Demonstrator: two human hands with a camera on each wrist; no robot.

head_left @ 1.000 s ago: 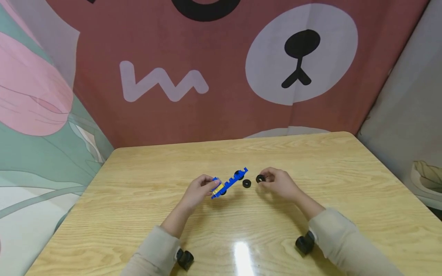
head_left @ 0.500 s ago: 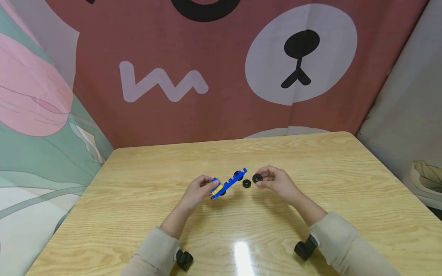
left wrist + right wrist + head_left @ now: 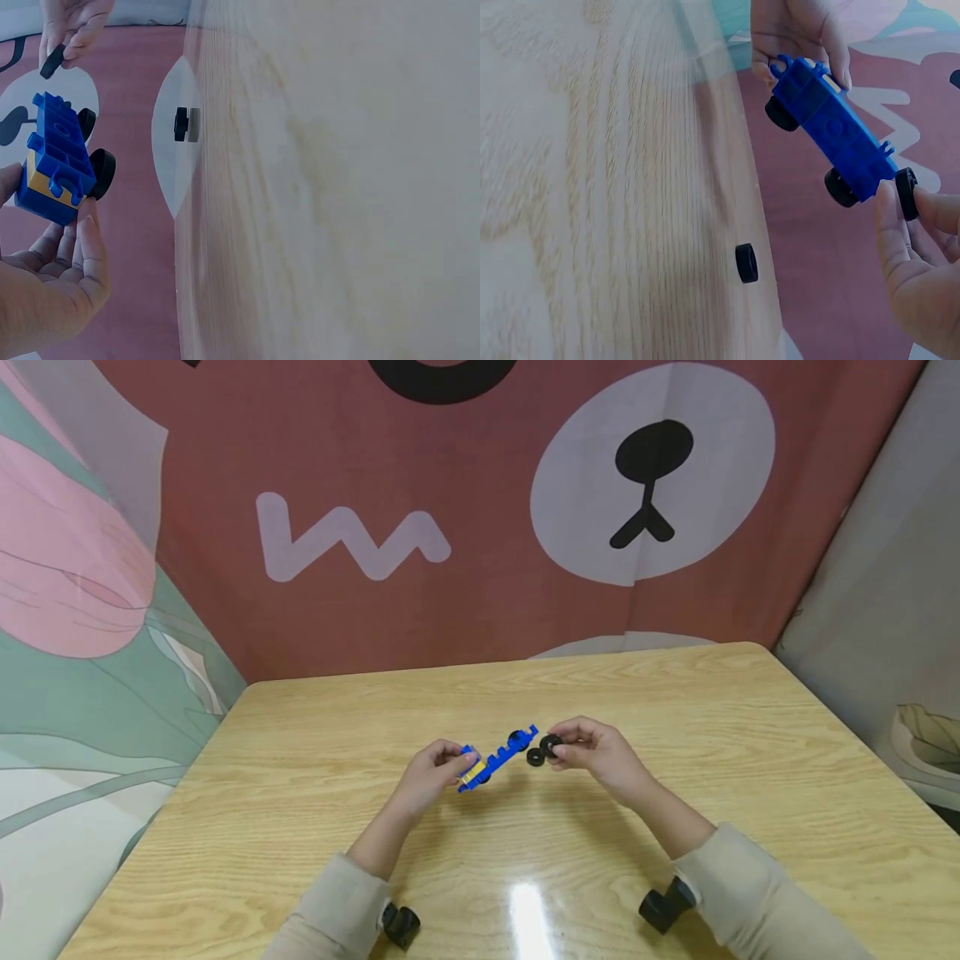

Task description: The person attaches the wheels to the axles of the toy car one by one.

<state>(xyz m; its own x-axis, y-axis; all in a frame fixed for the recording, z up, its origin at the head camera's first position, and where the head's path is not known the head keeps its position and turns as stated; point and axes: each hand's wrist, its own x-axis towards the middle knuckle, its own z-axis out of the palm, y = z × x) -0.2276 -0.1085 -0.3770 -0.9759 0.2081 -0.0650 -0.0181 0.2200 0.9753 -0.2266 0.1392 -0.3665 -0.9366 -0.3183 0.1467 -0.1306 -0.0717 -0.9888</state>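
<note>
My left hand (image 3: 426, 781) grips a blue and yellow toy car chassis (image 3: 501, 760) by its yellow end, tilted above the table. In the left wrist view, two black wheels (image 3: 103, 173) sit along one side of the chassis, and its studded underside or top faces the camera. Between thumb and fingers, my right hand (image 3: 606, 758) pinches another black wheel (image 3: 907, 193), close to the chassis's far end but apart from it. A loose black wheel (image 3: 535, 757) rests on the table below the two hands.
The wooden table (image 3: 285, 827) spreads out under both hands. Behind it hangs a red cloth (image 3: 480, 610) with a bear-face print. Black wrist cameras (image 3: 402, 927) are strapped at both sleeves.
My right hand has moved left with its wheel, nearer the chassis, and the wheel has turned. The left hand and chassis stay almost still; the loose wheel lies where it was.
</note>
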